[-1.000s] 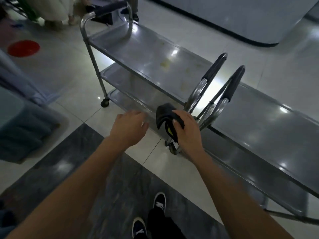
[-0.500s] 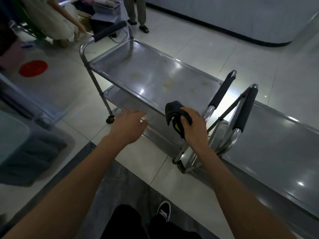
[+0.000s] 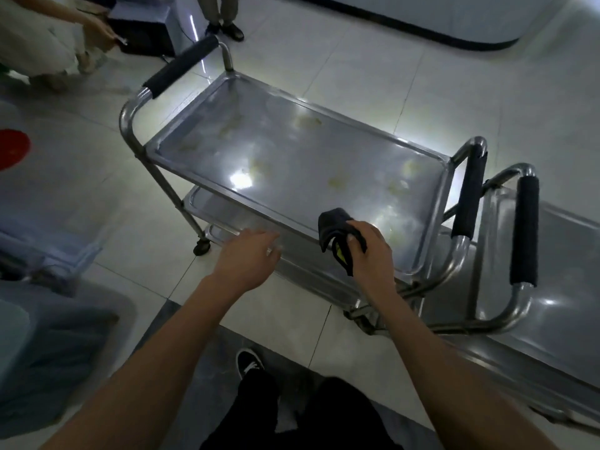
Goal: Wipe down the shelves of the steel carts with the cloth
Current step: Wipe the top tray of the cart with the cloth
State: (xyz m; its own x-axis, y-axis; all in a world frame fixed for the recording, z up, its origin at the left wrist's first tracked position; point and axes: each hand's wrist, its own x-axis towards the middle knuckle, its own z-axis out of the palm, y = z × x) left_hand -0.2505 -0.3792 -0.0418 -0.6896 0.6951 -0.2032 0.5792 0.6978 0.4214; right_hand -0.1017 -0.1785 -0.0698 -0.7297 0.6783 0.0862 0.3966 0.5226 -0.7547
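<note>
A steel cart (image 3: 181, 157) stands ahead of me, its top shelf (image 3: 292, 164) marked with several yellowish smears. Lower shelves show beneath its near edge. My right hand (image 3: 373, 254) grips a dark cloth (image 3: 334, 225) with a yellow patch, held over the near right corner of the top shelf. My left hand (image 3: 250, 254) hovers with relaxed fingers just in front of the cart's near edge, holding nothing. A second steel cart (image 3: 558, 287) stands to the right, its handle nested against the first cart's handle.
Black foam handles (image 3: 469, 196) of both carts stand close together at right. Blurred blue-grey bins (image 3: 45, 336) sit on the floor at left. A red floor dot (image 3: 13, 151) lies far left. Other people (image 3: 224, 14) stand and crouch beyond the cart.
I have stepped closer and to the left, so the first cart's top shelf now fills the view. My right hand has carried the cloth up over the shelf's near corner.
</note>
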